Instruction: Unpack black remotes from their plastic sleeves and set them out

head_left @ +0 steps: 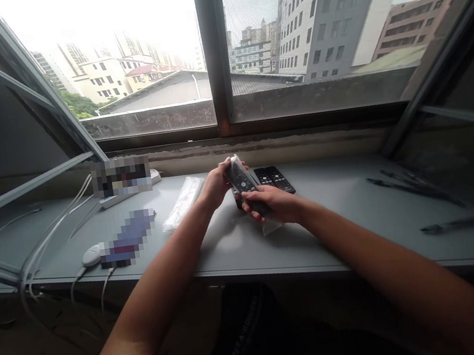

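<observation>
Between my two hands is a dark remote control (244,183) in a clear plastic sleeve (235,159), tilted above the table. My left hand (219,181) grips its upper end, fingers closed on the sleeve. Lower down, my right hand (272,201) is wrapped round the bottom end, where loose plastic hangs below. Just behind my hands, more black remote controls (276,179) lie side by side on the table, partly hidden. A pile of white plastic sleeves (184,202) lies to the left of my left forearm.
The grey table (338,210) runs below a window. At left are a power strip (131,193), a blurred-out phone-like object (129,239), a round white charger (92,255) and white cables (47,239). Several black pens (453,226) lie at right. Metal frame bars slant up at both sides.
</observation>
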Motion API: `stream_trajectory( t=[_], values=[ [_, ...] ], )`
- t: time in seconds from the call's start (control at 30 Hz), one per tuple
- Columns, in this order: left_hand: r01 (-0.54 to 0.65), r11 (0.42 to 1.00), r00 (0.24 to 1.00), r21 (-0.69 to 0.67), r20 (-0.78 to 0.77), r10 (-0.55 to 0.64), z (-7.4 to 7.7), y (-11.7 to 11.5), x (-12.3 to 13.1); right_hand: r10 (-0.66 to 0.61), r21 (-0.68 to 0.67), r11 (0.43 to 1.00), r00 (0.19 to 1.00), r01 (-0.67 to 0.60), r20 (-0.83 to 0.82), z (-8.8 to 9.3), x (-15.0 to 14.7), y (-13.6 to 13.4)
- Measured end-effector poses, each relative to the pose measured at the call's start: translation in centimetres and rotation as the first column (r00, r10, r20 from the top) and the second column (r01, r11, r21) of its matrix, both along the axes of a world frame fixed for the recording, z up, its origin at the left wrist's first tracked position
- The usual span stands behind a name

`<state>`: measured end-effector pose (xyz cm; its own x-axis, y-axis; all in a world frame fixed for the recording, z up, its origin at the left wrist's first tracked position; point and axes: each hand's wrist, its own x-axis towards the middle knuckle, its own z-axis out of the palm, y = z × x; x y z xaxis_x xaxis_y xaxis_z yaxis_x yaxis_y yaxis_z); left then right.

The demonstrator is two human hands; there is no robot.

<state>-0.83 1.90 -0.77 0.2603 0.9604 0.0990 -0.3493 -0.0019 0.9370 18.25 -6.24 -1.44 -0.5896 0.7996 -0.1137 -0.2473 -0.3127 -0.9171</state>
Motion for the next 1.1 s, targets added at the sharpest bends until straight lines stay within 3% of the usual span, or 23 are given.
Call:
stream_trajectory(
  t=[0.2,0.4,0.57,0.8,1.1],
  values=[
    [-0.056,0.997,0.998,0.053,0.003,0.056,-0.36,0.24,0.02,-0.016,0.016,1.0,0.999,0.015,0.049,-0.02,-0.03,0.06],
    [0.015,0.999,0.999,0.051,-0.043,-0.013,-0.58,0.1,0.02,-0.036,0.023,0.999,0.999,0.035,0.02,0.15,-0.1,-0.1],
    [0.008,0.994,0.998,0.107,-0.057,-0.002,-0.8,0.31,-0.11,-0.046,0.01,0.999,0.998,0.046,0.049,0.35,-0.15,-0.17],
    [0.027,0.999,0.995,0.033,-0.1,-0.024,-0.42,-0.33,0.11,-0.066,0.013,0.998,0.998,0.066,0.019,0.5,-0.12,-0.21],
    [0.014,0.996,0.996,0.083,-0.094,-0.006,-0.5,-0.48,0.28,-0.064,0.003,0.998,0.996,0.064,0.061,0.39,-0.13,-0.17]
  ],
)
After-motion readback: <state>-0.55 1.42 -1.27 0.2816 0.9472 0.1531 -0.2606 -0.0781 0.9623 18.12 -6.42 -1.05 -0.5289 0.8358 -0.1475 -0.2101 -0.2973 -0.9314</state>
